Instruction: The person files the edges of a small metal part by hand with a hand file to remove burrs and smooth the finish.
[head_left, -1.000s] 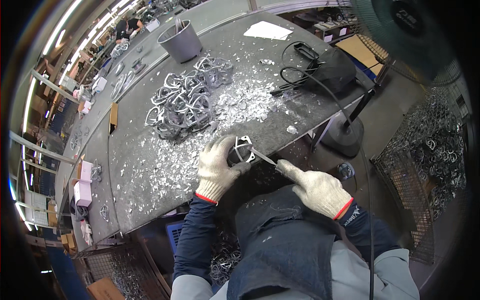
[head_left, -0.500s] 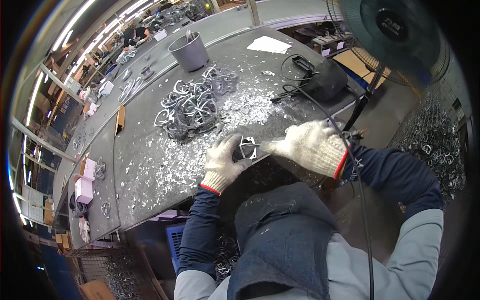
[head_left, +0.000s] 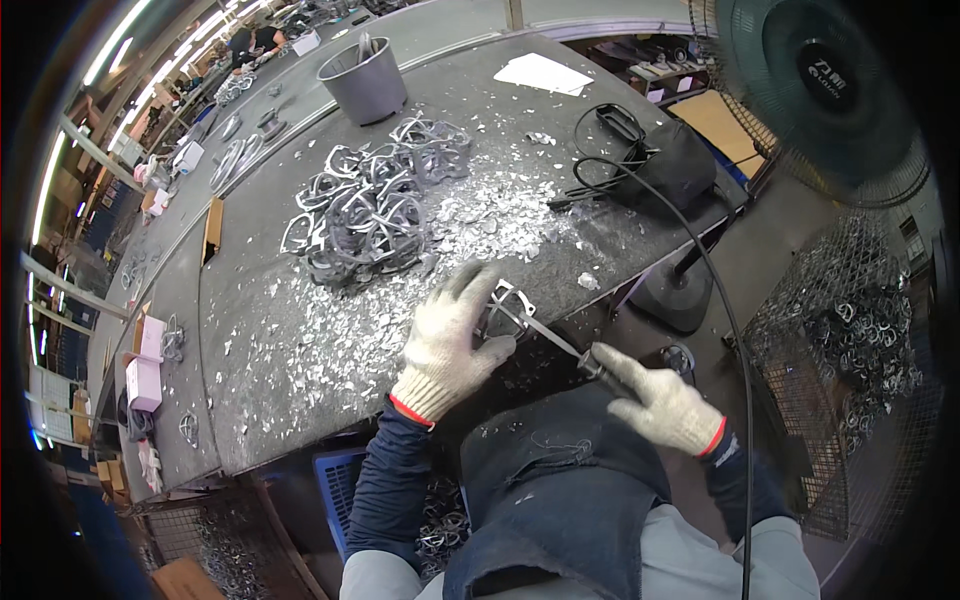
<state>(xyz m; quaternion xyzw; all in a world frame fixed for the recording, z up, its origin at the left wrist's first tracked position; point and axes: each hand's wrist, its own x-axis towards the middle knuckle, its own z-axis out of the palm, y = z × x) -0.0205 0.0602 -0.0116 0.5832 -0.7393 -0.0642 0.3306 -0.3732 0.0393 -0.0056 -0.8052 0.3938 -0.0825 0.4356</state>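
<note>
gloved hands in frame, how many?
2. Left hand grips a metal ring part at the table edge; right hand holds a thin file against it. The distant person's hands are too small to tell.

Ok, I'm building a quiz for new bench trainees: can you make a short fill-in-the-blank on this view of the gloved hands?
1. The left hand grips a small metal ____ at the bench edge.
2. The right hand holds a thin ____ against that part.
3. Both hands wear white knit ____.
4. A grey ____ stands at the far side of the bench.

Missing words: ring; file; gloves; bucket

Metal workshop: scrap-strewn workbench (head_left: 300, 330)
</note>
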